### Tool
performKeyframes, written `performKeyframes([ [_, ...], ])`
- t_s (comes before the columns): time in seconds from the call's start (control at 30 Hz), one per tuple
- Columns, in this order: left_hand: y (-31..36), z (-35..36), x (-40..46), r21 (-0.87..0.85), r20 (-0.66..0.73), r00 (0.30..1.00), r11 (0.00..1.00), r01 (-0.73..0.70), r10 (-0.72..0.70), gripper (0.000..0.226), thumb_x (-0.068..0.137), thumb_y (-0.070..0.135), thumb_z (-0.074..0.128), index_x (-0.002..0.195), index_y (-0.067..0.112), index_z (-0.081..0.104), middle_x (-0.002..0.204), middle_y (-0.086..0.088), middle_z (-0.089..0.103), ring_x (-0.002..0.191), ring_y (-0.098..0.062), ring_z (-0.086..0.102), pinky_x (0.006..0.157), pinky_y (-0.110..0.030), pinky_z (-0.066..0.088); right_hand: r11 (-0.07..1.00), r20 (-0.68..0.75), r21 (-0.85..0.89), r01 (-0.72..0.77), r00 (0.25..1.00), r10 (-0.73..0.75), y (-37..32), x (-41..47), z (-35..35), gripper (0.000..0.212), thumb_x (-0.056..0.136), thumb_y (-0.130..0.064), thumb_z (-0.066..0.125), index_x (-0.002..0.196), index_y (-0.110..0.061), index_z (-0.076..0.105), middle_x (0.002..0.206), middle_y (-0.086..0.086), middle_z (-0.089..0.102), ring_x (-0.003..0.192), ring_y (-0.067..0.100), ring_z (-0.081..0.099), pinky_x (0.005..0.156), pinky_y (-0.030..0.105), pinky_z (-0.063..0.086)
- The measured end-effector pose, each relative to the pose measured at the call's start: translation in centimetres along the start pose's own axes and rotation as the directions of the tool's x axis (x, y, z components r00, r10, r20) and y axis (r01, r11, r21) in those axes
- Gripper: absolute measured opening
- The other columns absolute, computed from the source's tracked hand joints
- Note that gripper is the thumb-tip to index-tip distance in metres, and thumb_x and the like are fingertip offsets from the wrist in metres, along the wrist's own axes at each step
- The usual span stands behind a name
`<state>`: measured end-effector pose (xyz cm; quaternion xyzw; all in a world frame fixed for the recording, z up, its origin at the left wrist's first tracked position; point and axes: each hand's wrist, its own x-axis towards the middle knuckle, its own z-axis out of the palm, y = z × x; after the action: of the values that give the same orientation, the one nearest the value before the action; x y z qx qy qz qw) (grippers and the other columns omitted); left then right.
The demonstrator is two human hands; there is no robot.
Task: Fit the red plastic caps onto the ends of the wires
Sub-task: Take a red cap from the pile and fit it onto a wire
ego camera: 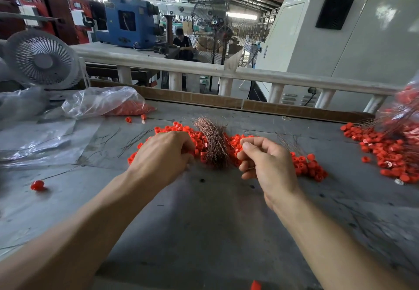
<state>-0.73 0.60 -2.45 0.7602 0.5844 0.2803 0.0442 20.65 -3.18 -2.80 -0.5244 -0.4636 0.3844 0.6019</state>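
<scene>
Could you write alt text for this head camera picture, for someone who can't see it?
Two bare hands work at a heap of red plastic caps on a grey table: the left hand reaches into the caps, the right hand pinches a thin wire. A bundle of copper wires lies between them.

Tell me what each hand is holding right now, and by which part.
Right hand pinches a thin wire between thumb and curled fingers; where along its length cannot be told. Left hand is curled into the red caps; its hold is hidden.

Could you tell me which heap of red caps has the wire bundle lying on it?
The middle heap, between both hands; the right heap has only loose wires.
</scene>
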Motion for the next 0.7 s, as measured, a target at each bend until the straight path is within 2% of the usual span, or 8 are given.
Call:
performKeyframes([
  [0.1, 0.2, -0.6, -0.2, 0.018, -0.003, 1.0, 1.0, 0.005, -0.005, 0.017, 0.085, 0.025, 0.073, 0.098, 0.035, 0.07, 0.09, 0.013, 0.07, 0.081, -0.013, 0.062, 0.07, -0.033, 0.052, 0.999, -0.003, -0.036, 0.033, 0.999, -0.033, 0.1, 0.0, 0.0, 0.016, 0.099, -0.009, 0.062, 0.092, -0.018, 0.073, 0.067, -0.002, 0.07, 0.052, 0.01, 0.059, 0.043, 0.023, 0.048],
  [0.27, 0.7, -0.5, -0.7, 0.027, 0.023, 0.999, 0.999, -0.034, 0.034, 0.022, 0.088, 0.019, 0.067, 0.101, 0.036, 0.072, 0.092, 0.014, 0.068, 0.074, -0.007, 0.055, 0.061, -0.027, 0.041, 0.996, 0.007, -0.074, 0.055, 0.998, -0.055, 0.3, 0.0, 0.0, 0.017, 0.099, -0.011, 0.062, 0.091, -0.02, 0.074, 0.069, -0.001, 0.071, 0.053, 0.01, 0.06, 0.044, 0.023, 0.048],
  [0.43, 0.6, -0.3, -0.6, -0.017, 0.019, 0.998, 0.998, -0.059, 0.06, 0.018, 0.087, 0.024, 0.071, 0.1, 0.034, 0.075, 0.083, 0.017, 0.064, 0.068, 0.004, 0.05, 0.058, -0.012, 0.034, 0.989, 0.028, -0.115, 0.088, 0.996, -0.085, 0.4, -0.1, 0.2, 0.018, 0.099, -0.011, 0.063, 0.089, -0.021, 0.074, 0.07, -0.001, 0.072, 0.053, 0.009, 0.06, 0.044, 0.023, 0.048],
  [0.5, 0.6, -0.3, -0.6, -0.054, -0.009, 0.999, 0.997, -0.054, 0.054, 0.011, 0.085, 0.029, 0.077, 0.095, 0.032, 0.074, 0.079, 0.018, 0.064, 0.068, 0.006, 0.053, 0.058, -0.013, 0.036, 0.985, 0.033, -0.134, 0.109, 0.994, -0.105, 0.4, -0.2, 0.2, 0.017, 0.099, -0.012, 0.063, 0.089, -0.022, 0.074, 0.072, -0.001, 0.073, 0.054, 0.008, 0.06, 0.045, 0.023, 0.048],
  [0.63, 0.8, -0.2, -0.5, -0.18, -0.037, 0.999, 0.983, -0.022, 0.016, 0.015, 0.079, 0.032, 0.085, 0.086, 0.03, 0.072, 0.075, 0.018, 0.066, 0.07, 0.001, 0.061, 0.062, -0.023, 0.046, 0.981, 0.047, -0.135, 0.142, 0.989, -0.137, 0.3, -0.3, 0.2, 0.016, 0.098, -0.014, 0.065, 0.09, -0.024, 0.074, 0.074, 0.0, 0.074, 0.056, 0.009, 0.061, 0.046, 0.024, 0.049],
  [0.7, 1.0, 0.0, -0.5, -0.234, -0.026, 1.0, 0.972, -0.018, 0.012, 0.017, 0.077, 0.028, 0.086, 0.085, 0.032, 0.071, 0.077, 0.018, 0.067, 0.071, 0.001, 0.061, 0.063, -0.019, 0.045, 0.978, 0.064, -0.137, 0.16, 0.986, -0.152, 0.2, -0.4, 0.4, 0.016, 0.098, -0.014, 0.065, 0.09, -0.024, 0.074, 0.074, 0.0, 0.074, 0.056, 0.009, 0.061, 0.047, 0.024, 0.049],
])
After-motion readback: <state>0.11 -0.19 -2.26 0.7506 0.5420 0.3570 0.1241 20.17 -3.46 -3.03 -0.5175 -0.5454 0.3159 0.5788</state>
